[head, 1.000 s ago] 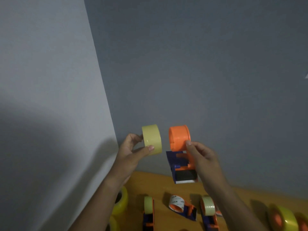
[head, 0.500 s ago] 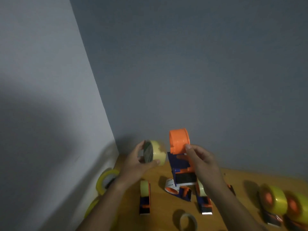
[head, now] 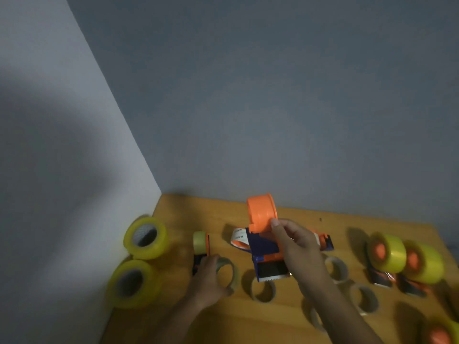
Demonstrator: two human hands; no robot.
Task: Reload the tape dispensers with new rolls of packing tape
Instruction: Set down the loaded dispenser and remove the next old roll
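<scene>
Orange-and-blue plastic tape dispenser [head: 264,240] gripped above wooden table [head: 347,224] by right hand [head: 295,247], spool bare. Thin tape ring [head: 227,273] grasped on table by left hand [head: 207,279]. Loaded dispensers [head: 387,250] at right; full yellow tape rolls [head: 145,238] unused at left.

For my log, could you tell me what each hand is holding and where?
Right hand holds the tape dispenser by its side, below the orange hub. Left hand grips a spent roll by its rim.
</scene>
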